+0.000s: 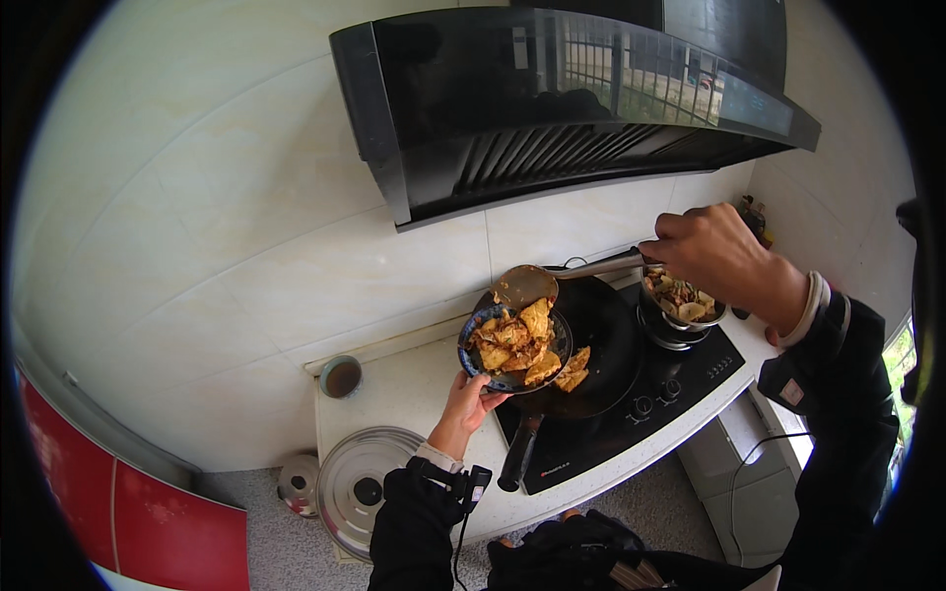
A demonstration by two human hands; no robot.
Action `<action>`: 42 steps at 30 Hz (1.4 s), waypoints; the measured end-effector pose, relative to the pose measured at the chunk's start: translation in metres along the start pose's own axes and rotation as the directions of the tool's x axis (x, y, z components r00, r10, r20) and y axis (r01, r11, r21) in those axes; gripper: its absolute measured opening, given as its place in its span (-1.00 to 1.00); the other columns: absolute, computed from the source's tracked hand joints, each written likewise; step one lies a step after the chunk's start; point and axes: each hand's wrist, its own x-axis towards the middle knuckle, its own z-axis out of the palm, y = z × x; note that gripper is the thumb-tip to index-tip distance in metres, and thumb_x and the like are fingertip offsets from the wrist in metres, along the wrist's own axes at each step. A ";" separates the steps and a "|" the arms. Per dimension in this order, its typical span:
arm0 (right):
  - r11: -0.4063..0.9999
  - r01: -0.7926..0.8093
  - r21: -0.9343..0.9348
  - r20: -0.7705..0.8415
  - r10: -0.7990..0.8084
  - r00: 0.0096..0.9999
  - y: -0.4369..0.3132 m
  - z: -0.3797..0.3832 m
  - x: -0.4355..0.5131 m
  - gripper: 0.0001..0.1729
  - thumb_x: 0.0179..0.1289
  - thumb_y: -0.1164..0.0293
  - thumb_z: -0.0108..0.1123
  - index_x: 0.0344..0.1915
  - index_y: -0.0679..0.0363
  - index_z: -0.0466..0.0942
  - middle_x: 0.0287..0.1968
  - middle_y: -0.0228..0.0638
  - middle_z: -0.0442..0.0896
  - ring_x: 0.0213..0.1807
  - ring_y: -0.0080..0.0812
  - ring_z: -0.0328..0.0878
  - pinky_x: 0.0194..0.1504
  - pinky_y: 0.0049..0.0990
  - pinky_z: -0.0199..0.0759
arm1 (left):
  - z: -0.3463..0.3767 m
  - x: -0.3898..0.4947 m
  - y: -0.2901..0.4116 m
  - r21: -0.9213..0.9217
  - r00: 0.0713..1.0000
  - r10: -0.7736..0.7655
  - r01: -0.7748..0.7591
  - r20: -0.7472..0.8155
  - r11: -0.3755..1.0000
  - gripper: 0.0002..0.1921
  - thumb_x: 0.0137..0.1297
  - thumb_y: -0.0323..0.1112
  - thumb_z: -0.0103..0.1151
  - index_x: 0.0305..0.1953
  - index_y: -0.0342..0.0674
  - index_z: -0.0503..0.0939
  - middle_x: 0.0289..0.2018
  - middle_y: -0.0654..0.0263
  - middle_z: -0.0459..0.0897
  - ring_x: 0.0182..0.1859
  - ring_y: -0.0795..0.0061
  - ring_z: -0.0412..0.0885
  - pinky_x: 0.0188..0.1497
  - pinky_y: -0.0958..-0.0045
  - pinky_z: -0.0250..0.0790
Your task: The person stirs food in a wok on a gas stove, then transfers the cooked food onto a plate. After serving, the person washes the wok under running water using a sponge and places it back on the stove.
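My left hand (470, 406) holds a blue-patterned bowl (468, 357) by its near rim, over the left side of a black wok (602, 391). Browned yellow pieces of food (514, 343) are heaped in the bowl. From the right, my right hand (706, 236) grips the handle of a metal wok spatula (526, 287), whose sauce-smeared head is at the bowl's far rim. A few more pieces (573, 371) lie in the wok beside the bowl. The wok's dark handle (522, 451) points towards me.
On the black cooktop (554, 473), a metal pot of food (681, 299) stands at the right. A cup of brown liquid (341, 377) and a large metal lid (362, 487) are on the left of the counter (414, 369). A range hood (517, 111) hangs above. Bottles (754, 216) stand far right.
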 end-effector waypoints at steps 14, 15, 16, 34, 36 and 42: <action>1.000 -0.008 -0.030 -0.344 -0.003 0.939 -0.027 0.031 -0.063 -0.63 -0.02 0.49 0.23 -0.11 0.12 0.60 -0.29 -0.42 0.47 -0.41 -0.46 0.45 -0.48 -0.52 0.48 | 0.012 -0.009 0.005 -0.026 0.999 0.047 -0.047 0.008 0.999 -0.55 0.19 -0.48 0.06 0.11 -0.20 0.21 -0.13 0.05 0.58 -0.30 0.12 0.69 -0.33 0.29 0.66; 0.999 -0.026 -0.018 -0.353 0.018 0.935 -0.025 0.033 -0.067 -0.61 -0.03 0.49 0.22 -0.09 0.11 0.59 -0.28 -0.42 0.47 -0.40 -0.46 0.45 -0.48 -0.51 0.48 | 0.012 -0.009 0.004 -0.057 0.997 0.065 -0.063 0.040 0.996 -0.54 0.18 -0.48 0.06 0.11 -0.21 0.21 -0.13 0.05 0.58 -0.30 0.11 0.69 -0.33 0.29 0.66; 0.999 -0.048 0.006 -0.354 0.047 0.934 -0.023 0.035 -0.070 -0.59 -0.04 0.49 0.22 -0.08 0.11 0.59 -0.27 -0.42 0.47 -0.40 -0.45 0.44 -0.48 -0.51 0.48 | 0.012 -0.010 0.004 -0.062 0.997 0.075 -0.073 0.031 0.995 -0.54 0.18 -0.47 0.07 0.11 -0.21 0.21 -0.12 0.04 0.57 -0.29 0.11 0.68 -0.33 0.30 0.66; 0.833 -0.398 0.384 -0.081 0.460 0.884 0.042 0.109 -0.106 -0.67 -0.06 0.38 0.34 -0.18 0.08 0.67 -0.32 -0.32 0.60 -0.41 -0.26 0.59 -0.41 -0.33 0.46 | 0.016 -0.017 -0.004 -0.003 0.975 0.168 -0.171 -0.148 0.985 -0.50 0.15 -0.49 0.06 0.15 -0.18 0.22 -0.05 0.04 0.54 -0.25 -0.05 0.66 -0.36 0.36 0.66; 0.815 -0.464 0.347 0.086 0.465 0.881 0.060 0.140 -0.101 -0.63 -0.12 0.34 0.35 -0.18 0.04 0.68 -0.32 -0.31 0.63 -0.39 -0.23 0.60 -0.37 -0.30 0.47 | 0.018 -0.022 -0.007 -0.008 0.961 0.179 -0.185 -0.213 0.983 -0.50 0.15 -0.48 0.07 0.14 -0.16 0.22 -0.06 0.05 0.54 -0.24 -0.04 0.66 -0.34 0.34 0.65; 0.826 -0.491 0.277 0.374 0.378 0.847 0.119 0.245 -0.058 -0.62 -0.29 0.35 0.39 -0.30 0.03 0.70 -0.39 -0.27 0.69 -0.28 -0.19 0.64 -0.27 -0.31 0.49 | 0.044 -0.042 -0.019 0.010 0.861 0.286 -0.311 -0.421 0.950 -0.48 0.16 -0.48 0.06 0.15 -0.10 0.17 -0.04 0.08 0.48 -0.25 0.06 0.64 -0.30 0.27 0.63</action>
